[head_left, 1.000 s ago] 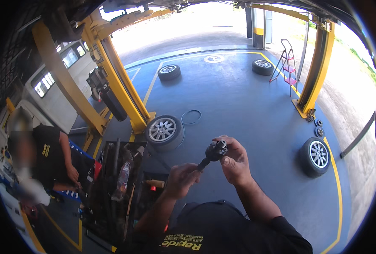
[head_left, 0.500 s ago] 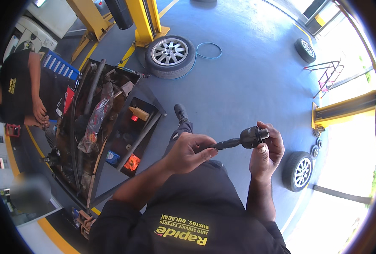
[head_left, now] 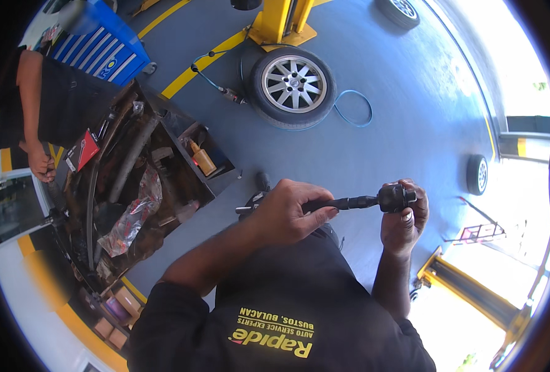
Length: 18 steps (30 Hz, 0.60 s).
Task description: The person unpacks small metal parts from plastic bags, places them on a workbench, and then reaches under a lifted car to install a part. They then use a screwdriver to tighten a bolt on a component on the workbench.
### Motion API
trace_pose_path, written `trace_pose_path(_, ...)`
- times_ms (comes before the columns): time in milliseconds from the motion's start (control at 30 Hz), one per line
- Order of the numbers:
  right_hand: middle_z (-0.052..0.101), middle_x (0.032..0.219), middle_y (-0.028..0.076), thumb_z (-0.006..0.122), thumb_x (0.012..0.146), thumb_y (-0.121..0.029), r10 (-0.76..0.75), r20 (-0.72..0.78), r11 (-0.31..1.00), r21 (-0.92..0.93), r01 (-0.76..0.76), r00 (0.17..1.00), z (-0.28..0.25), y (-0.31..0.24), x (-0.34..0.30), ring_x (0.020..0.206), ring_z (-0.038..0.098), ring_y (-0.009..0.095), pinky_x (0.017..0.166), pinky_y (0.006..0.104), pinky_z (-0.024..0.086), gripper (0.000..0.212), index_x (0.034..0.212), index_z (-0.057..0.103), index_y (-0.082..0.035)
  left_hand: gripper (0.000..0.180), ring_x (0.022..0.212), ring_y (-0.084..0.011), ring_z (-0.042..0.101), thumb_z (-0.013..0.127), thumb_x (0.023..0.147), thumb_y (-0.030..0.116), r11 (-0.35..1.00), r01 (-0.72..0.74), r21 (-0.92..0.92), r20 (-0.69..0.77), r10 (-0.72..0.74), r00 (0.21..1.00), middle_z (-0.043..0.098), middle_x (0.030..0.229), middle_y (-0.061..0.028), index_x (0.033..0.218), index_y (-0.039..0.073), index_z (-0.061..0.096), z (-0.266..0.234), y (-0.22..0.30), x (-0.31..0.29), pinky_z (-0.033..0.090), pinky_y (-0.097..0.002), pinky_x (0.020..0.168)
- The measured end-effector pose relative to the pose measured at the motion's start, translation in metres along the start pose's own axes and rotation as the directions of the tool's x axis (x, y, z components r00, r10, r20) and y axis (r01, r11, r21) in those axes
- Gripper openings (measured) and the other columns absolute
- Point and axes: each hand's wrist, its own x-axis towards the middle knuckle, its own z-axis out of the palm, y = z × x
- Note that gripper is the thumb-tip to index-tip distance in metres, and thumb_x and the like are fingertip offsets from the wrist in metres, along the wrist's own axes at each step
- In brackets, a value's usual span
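In front of my body I hold a black inner tie rod (head_left: 356,203), a thin rod with a thick round ball-joint housing at its right end. My left hand (head_left: 287,214) is closed round the thin end, thumb along it, and covers that tip. At the other end, the fingers and thumb of my right hand (head_left: 404,230) grip the housing. The rod lies nearly level, apart from the workbench (head_left: 203,201) on my left. On that bench are a crumpled clear plastic wrapper (head_left: 132,217), a red-and-black box (head_left: 84,150) and long dark metal bars.
A co-worker's hand (head_left: 40,163) is beyond the bench at far left. An amber bottle (head_left: 203,160) sits in the bench's compartment. Ahead, a wheel (head_left: 323,93) and an air hose (head_left: 369,115) lie by a yellow lift post (head_left: 287,26). A blue tool cabinet (head_left: 104,46) stands behind the bench.
My view has turned, so the wheel and lift post sit further right. Both hands keep hold of the tie rod, now further right and closer to level in the picture.
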Motion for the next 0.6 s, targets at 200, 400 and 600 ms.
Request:
trace_pose_path(200,0.068,0.116,0.015,0.091,0.083,-0.034,0.198,0.341,0.971,0.061,-0.232,0.919,-0.002,0.046,0.158,0.112,0.069,0.031,0.099,0.0435,0.054,0.06,0.124,0.067,0.003,0.019,0.065,-0.0201,0.066,0.081,0.09,0.017,0.991,0.121,0.064,-0.272,-0.099,0.957,0.074,0.08,-0.0117,0.098,0.0,0.076,-0.042,0.0,0.074,0.049,-0.0307,0.061)
trace_pose_path(400,0.07,0.117,0.016,0.092,0.081,-0.027,0.305,0.778,0.886,-0.02,-0.463,0.549,0.0,0.103,0.297,0.115,0.07,0.03,0.099,0.0414,0.055,0.058,0.125,0.068,0.001,0.023,0.068,-0.0193,0.069,0.083,0.089,0.018,0.959,0.284,-0.008,-0.64,-0.223,0.735,0.075,0.083,-0.0124,0.101,0.0,0.076,-0.015,-0.018,0.115,0.051,-0.0302,0.062)
trace_pose_path(600,0.07,0.122,0.019,0.089,0.085,-0.023,0.496,0.863,0.788,-0.402,-0.466,0.095,0.03,0.118,0.374,0.116,0.069,0.028,0.101,0.0411,0.056,0.059,0.13,0.063,0.005,0.021,0.069,-0.0165,0.068,0.08,0.091,0.016,0.947,0.172,-0.272,-0.83,-0.321,0.456,0.075,0.082,-0.0113,0.103,-0.001,0.076,0.038,-0.043,0.145,0.051,-0.0298,0.064)
